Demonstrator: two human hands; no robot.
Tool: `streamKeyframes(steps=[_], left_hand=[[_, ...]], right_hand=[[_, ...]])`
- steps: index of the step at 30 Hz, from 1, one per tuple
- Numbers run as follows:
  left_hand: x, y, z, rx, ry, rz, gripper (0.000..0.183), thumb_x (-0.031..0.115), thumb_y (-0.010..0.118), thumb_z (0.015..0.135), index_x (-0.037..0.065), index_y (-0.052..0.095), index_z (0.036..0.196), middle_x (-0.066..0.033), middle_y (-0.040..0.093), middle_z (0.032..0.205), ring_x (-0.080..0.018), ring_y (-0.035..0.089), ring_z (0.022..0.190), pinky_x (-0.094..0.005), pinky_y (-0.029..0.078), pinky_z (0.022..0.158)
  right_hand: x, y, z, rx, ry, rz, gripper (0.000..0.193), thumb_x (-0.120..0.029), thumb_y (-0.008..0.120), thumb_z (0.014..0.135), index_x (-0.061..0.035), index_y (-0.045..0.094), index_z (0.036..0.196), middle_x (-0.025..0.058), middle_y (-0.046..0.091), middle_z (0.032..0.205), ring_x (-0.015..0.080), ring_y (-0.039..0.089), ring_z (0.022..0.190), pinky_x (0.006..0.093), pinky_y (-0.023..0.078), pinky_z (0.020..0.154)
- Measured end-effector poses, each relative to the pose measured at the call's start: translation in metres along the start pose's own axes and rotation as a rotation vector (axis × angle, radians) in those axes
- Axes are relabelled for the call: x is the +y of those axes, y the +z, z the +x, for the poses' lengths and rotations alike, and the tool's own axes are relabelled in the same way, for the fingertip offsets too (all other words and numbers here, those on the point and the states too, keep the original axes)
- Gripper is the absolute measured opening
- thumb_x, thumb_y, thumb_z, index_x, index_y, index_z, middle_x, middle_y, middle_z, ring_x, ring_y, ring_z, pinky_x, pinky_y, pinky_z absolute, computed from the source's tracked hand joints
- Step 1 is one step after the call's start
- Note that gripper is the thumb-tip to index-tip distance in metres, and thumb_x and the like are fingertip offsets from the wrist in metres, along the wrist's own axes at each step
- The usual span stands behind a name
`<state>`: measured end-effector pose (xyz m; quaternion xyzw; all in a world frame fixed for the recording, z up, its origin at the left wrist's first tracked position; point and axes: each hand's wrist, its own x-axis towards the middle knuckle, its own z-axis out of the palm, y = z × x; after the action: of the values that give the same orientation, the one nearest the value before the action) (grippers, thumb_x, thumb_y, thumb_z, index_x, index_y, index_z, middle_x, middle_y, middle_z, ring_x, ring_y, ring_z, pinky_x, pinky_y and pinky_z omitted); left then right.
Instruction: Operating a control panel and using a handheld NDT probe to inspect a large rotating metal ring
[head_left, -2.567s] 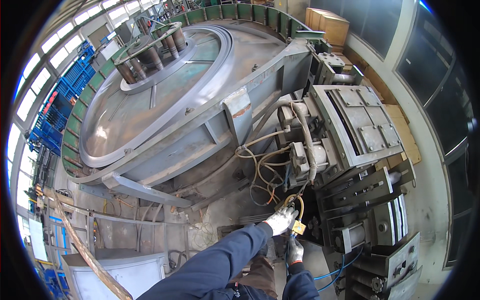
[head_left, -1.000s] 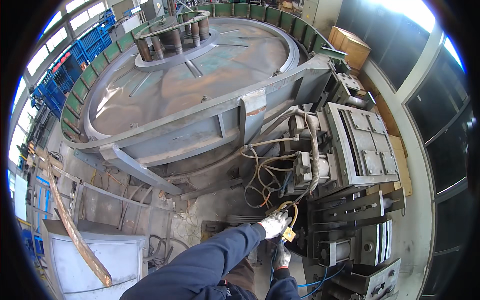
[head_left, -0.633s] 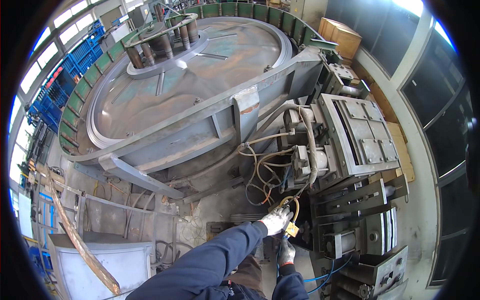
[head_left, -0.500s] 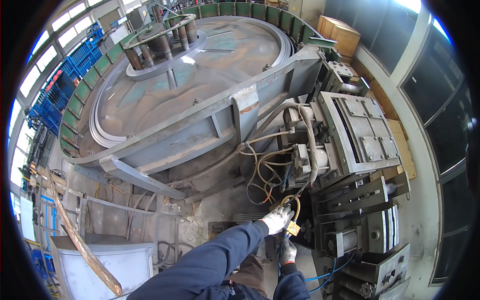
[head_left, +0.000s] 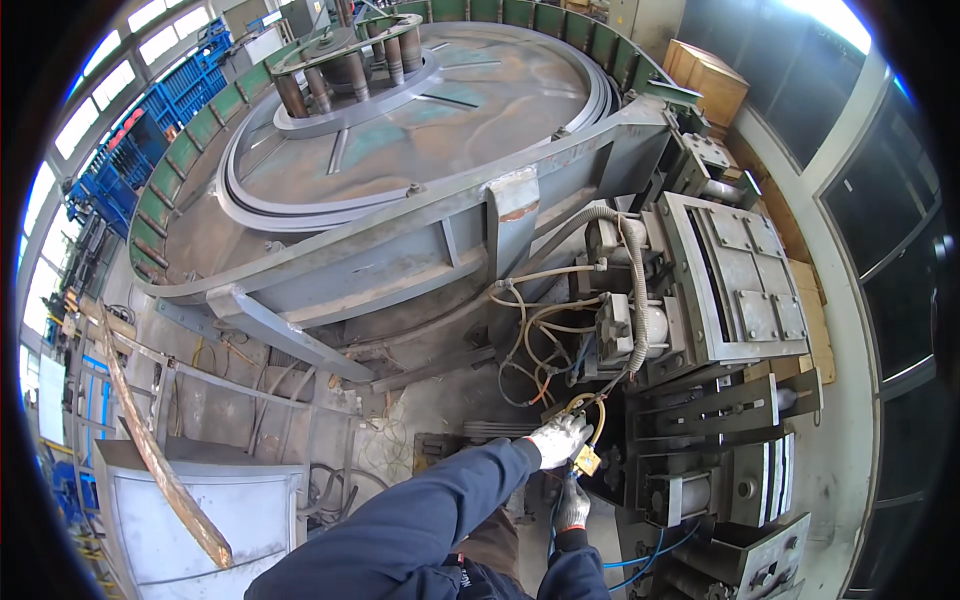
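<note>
My left hand (head_left: 560, 440), in a white work glove, has its fingers closed around the hose end just above a small yellow block (head_left: 587, 461). A yellowish hose (head_left: 599, 420) loops up beside those fingers. Below the block, my right hand (head_left: 574, 503), in a greyish-white glove with a red cuff edge, is closed at the block's lower end, where a thin blue hose (head_left: 552, 525) runs down beside it. The gloves hide the exact grip points.
Ahead stands a large round machine with a metal disc (head_left: 440, 140) and grey frame (head_left: 440, 235). Pneumatic cylinders (head_left: 635, 330), tangled hoses (head_left: 540, 330) and steel brackets (head_left: 710, 405) crowd the right. A wooden pole (head_left: 160, 450) leans over a grey cabinet (head_left: 205, 520) at left.
The whole view has shifted slightly, with the machine now a little farther right and higher. The disc's slots and rim sit differently, as if it has turned. Both hands keep nearly the same position.
</note>
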<state>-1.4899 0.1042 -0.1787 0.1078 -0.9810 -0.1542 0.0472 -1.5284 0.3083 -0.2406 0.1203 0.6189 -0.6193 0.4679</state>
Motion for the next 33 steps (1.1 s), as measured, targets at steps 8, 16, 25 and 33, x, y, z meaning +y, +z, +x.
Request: streamKeyframes(steps=[8, 16, 25, 33], left_hand=[[0.0004, 0.0009, 0.0025, -0.071, -0.025, -0.052, 0.065, 0.020, 0.071, 0.087, 0.000, 0.052, 0.145, -0.0225, 0.058, 0.136, -0.0380, 0.061, 0.121, -0.0487, 0.048, 0.104], [-0.0014, 0.0061, 0.0016, -0.042, -0.022, -0.063, 0.061, 0.018, 0.070, 0.088, 0.000, 0.053, 0.144, -0.0217, 0.059, 0.134, -0.0382, 0.062, 0.120, -0.0491, 0.048, 0.105], [-0.0008, 0.0050, -0.0010, -0.020, -0.027, -0.070, 0.056, 0.016, 0.066, 0.090, 0.000, 0.053, 0.142, -0.0216, 0.060, 0.132, -0.0383, 0.062, 0.119, -0.0484, 0.048, 0.104], [-0.0001, 0.0046, -0.0001, -0.023, -0.041, -0.090, 0.057, 0.016, 0.066, 0.089, 0.001, 0.053, 0.143, -0.0212, 0.060, 0.132, -0.0375, 0.063, 0.119, -0.0477, 0.049, 0.104]], right_hand=[[-0.0038, 0.0021, -0.0013, 0.029, 0.016, -0.031, 0.028, -0.032, 0.065, 0.107, -0.0057, 0.071, 0.099, -0.0001, 0.063, 0.073, 0.0110, 0.056, 0.056, 0.0277, 0.045, 0.049], [-0.0015, 0.0022, -0.0010, 0.025, 0.019, -0.002, 0.027, -0.031, 0.066, 0.106, -0.0062, 0.070, 0.097, 0.0002, 0.063, 0.073, 0.0114, 0.056, 0.055, 0.0280, 0.045, 0.048], [-0.0050, 0.0057, -0.0056, 0.022, 0.009, -0.011, 0.026, -0.030, 0.066, 0.106, -0.0060, 0.069, 0.096, 0.0002, 0.061, 0.072, 0.0120, 0.056, 0.054, 0.0284, 0.045, 0.048], [-0.0043, 0.0047, -0.0033, 0.020, 0.005, 0.000, 0.027, -0.031, 0.065, 0.106, -0.0048, 0.069, 0.098, 0.0007, 0.061, 0.072, 0.0128, 0.056, 0.055, 0.0295, 0.046, 0.048]])
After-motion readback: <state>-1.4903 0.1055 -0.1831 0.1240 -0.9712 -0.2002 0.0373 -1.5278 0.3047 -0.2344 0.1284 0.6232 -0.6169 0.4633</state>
